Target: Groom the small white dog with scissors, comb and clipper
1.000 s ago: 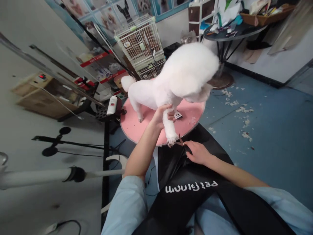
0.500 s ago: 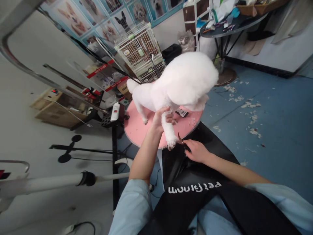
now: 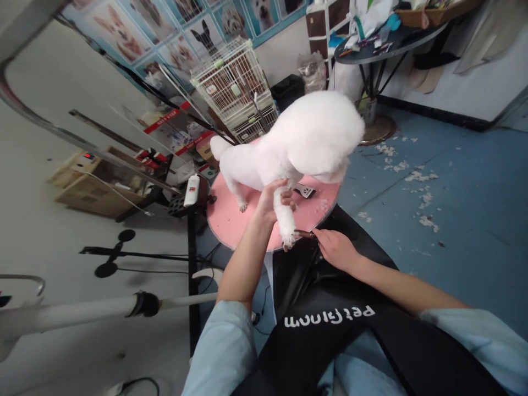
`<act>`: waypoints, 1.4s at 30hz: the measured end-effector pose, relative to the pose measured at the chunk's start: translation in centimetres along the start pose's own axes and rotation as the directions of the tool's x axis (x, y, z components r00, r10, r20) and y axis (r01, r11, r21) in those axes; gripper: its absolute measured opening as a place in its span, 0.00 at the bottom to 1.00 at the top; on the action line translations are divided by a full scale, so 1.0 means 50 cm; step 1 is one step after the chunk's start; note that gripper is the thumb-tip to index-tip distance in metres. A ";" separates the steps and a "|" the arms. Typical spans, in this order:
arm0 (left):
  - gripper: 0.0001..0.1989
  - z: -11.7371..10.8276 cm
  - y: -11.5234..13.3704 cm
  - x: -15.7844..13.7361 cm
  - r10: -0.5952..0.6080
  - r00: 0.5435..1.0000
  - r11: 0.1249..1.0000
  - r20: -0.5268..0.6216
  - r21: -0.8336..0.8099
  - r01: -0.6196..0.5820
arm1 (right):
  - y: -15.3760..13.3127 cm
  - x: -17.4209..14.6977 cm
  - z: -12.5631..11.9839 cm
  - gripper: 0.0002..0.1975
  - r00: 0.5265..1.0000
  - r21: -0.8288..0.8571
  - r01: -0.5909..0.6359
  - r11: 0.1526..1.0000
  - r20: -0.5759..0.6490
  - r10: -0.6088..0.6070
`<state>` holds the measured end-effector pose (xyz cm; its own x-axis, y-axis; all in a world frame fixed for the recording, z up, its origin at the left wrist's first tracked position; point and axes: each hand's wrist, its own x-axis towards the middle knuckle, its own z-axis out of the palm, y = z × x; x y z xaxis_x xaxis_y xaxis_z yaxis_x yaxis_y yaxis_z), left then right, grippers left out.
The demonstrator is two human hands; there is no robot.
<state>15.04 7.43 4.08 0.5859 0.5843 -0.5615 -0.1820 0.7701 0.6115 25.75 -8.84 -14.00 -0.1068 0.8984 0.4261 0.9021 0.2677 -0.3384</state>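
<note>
A fluffy white dog [image 3: 317, 132] stands on a round pink grooming table [image 3: 225, 220], its head facing right. My left hand [image 3: 278, 201] is wrapped round one of its front legs and holds it out towards me. The lifted paw [image 3: 287, 239] hangs at the table's near edge. In my right hand [image 3: 335, 247] is a pair of scissors [image 3: 304, 234], the blades together and pointing left at the fur beside the paw. My fingers hide most of the scissor handles. A black-and-white tool [image 3: 304, 191], perhaps a clipper, lies under the dog's chest.
A black apron [image 3: 330, 297] covers my lap. Behind the dog stands a white wire cage [image 3: 231, 82]. A white bottle [image 3: 192, 190] is left of the table. Fur clippings [image 3: 421, 175] lie on the blue floor. A dark round table [image 3: 388, 49] holds clutter at the back right.
The scissors were open with one blade pointing up; now the blades are closed and level, against the paw fur. My left hand keeps its hold on the leg.
</note>
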 end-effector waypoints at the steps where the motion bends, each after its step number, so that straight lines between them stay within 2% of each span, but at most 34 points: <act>1: 0.15 0.002 0.000 0.001 0.004 1.000 1.000 -0.005 0.003 -0.004 | 0.005 -0.005 0.001 0.20 1.000 -0.013 0.008 1.000 0.006 -0.008; 6: 0.13 0.005 0.001 0.006 0.024 0.999 0.999 -0.032 0.039 -0.022 | 0.030 -0.022 -0.011 0.21 0.999 -0.065 0.024 0.998 0.036 -0.022; 16: 0.10 -0.004 0.000 0.016 0.075 0.996 0.992 -0.054 0.109 -0.069 | 0.049 0.025 -0.073 0.20 0.996 -0.203 0.084 0.976 0.053 -0.075; 23: 0.07 -0.012 -0.009 0.022 0.162 0.984 0.971 -0.071 0.190 -0.146 | 0.076 0.004 -0.100 0.21 0.984 -0.307 0.160 0.938 0.120 -0.129; 29: 0.06 -0.015 -0.022 0.034 0.243 0.966 0.936 -0.088 0.281 -0.209 | 0.069 0.017 -0.135 0.20 0.987 -0.392 0.144 0.908 0.125 -0.102; 35: 0.07 -0.029 -0.033 0.051 0.315 0.945 0.906 -0.084 0.323 -0.273 | 0.069 0.010 -0.163 0.24 0.977 -0.382 0.138 0.914 0.203 -0.063; 39: 0.07 -0.038 -0.043 0.051 0.367 0.925 0.901 -0.104 0.286 -0.325 | 0.077 0.010 -0.174 0.24 0.977 -0.382 0.112 0.917 0.209 -0.033; 42: 0.07 -0.047 -0.058 0.054 0.386 0.915 0.902 -0.118 0.256 -0.348 | 0.076 0.009 -0.167 0.24 0.964 -0.324 0.103 0.940 0.266 -0.014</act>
<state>15.30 7.37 -0.50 0.3729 0.8622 -0.3429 -0.1660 0.4256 0.8896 32.64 -10.35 -8.08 -0.2265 0.9549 0.1922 0.9729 0.2313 -0.0024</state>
